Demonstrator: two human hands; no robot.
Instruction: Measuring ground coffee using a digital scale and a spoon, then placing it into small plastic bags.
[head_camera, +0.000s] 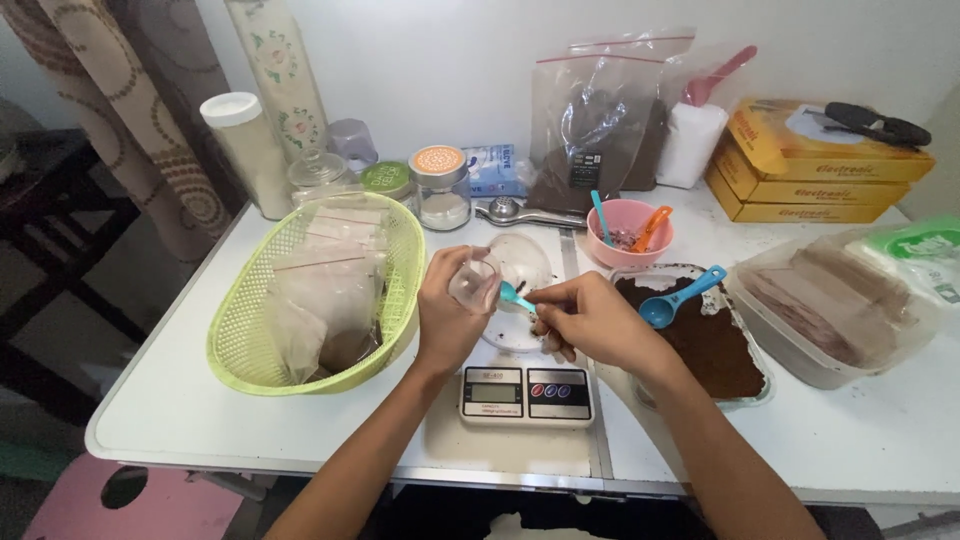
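Observation:
My left hand (450, 315) holds a small clear plastic cup (474, 283) tilted over a clear bowl (520, 262) that sits on a white digital kitchen scale (527, 392). With my right hand (590, 318) I grip a small teal spoon (516, 297), its tip pointing at the cup's mouth. Both hands meet just above the scale's platform. A clear tray of dark brown powder (715, 345) lies to the right of my right hand, with a blue scoop (678, 297) resting in it.
A green mesh basket (250, 330) with several filled zip bags stands at left. A pink bowl (629, 232) with spoons, jars, a zip bag of brown powder (590, 130), yellow boxes (810, 165) and a lidded container (835, 305) crowd the back and right.

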